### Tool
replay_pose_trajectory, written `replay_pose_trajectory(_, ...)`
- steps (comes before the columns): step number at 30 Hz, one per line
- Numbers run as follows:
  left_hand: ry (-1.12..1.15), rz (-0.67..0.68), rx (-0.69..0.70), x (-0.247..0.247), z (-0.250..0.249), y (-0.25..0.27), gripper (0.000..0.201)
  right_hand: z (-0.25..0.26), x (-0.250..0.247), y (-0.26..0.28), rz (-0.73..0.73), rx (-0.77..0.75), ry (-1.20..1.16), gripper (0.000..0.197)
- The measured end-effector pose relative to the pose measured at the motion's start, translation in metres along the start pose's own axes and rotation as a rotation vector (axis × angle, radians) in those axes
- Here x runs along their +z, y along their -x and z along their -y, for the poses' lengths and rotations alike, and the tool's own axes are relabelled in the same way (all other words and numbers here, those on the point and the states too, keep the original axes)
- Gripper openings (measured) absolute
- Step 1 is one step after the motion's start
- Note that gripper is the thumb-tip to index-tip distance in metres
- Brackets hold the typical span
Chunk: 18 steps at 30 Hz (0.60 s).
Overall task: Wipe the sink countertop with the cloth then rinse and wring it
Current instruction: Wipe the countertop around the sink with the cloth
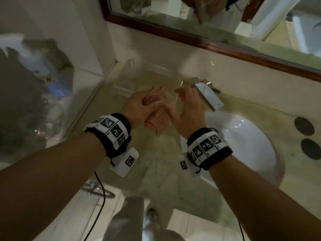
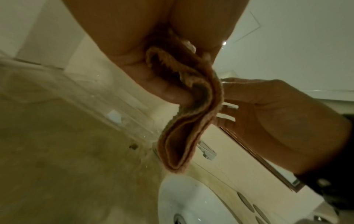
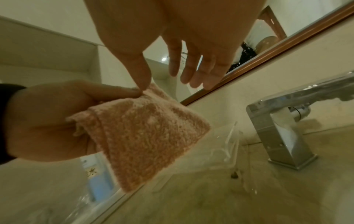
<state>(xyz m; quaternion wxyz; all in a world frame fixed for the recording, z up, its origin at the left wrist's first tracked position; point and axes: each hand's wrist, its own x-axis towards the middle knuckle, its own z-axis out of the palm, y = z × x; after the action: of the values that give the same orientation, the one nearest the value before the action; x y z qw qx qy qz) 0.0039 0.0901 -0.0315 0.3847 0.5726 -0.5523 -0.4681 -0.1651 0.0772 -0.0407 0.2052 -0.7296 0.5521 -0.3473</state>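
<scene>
From the head camera, both hands are raised above the pale green marbled countertop (image 1: 166, 164), left of the white basin (image 1: 250, 145). The left hand (image 1: 139, 108) has its fingers curled round a folded pink cloth (image 1: 159, 119), which hangs clear of the counter. The right hand (image 1: 189, 108) is just beside the cloth with fingers loosely spread, gripping nothing. A square chrome tap (image 1: 207, 93) stands behind the right hand, below a wood-framed mirror (image 1: 217, 47). Each wrist wears a black band (image 1: 111, 131) with white squares printed in black block patterns; small digits sit under the squares but are too blurred to read. Two dark round discs (image 1: 304, 126) lie on the counter to the right of the basin.

From the left wrist camera, the cloth (image 2: 191, 121) shows as a doubled fold pinched between the left thumb (image 2: 164, 91) and the palm. The right hand's fingertips (image 2: 228, 109) touch its outer face. The basin (image 2: 191, 201) lies below.

From the right wrist camera, the left hand (image 3: 49, 121) holds the cloth (image 3: 145, 136) by one edge, its terry face hanging in a flat fold. The right thumb tip (image 3: 142, 78) touches the cloth's upper corner; the other right fingers (image 3: 193, 66) are straight and apart. The tap (image 3: 283, 136) stands at right. No brand or label can be read anywhere
</scene>
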Motion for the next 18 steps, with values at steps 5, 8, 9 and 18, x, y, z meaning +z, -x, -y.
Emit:
replay_pose_trajectory(5, 0.117, -0.053, -0.164, 0.013, 0.017, 0.043, 0.026, 0.005, 0.011, 0.053, 0.133, 0.045, -0.169, 0.026)
replay_pose_trajectory(8, 0.172, -0.023, -0.239, 0.015, 0.027, 0.064, 0.017, 0.007, 0.020, 0.078, 0.249, 0.109, -0.225, 0.022)
replay_pose_trajectory(9, 0.175, -0.012, -0.266, 0.015, 0.033, 0.069, 0.017, 0.007, 0.023, 0.085, 0.274, 0.115, -0.215, 0.022)
replay_pose_trajectory(18, 0.033, -0.064, -0.375, 0.001, 0.083, 0.106, 0.031, 0.000, 0.057, 0.120, 0.288, 0.264, -0.044, 0.011)
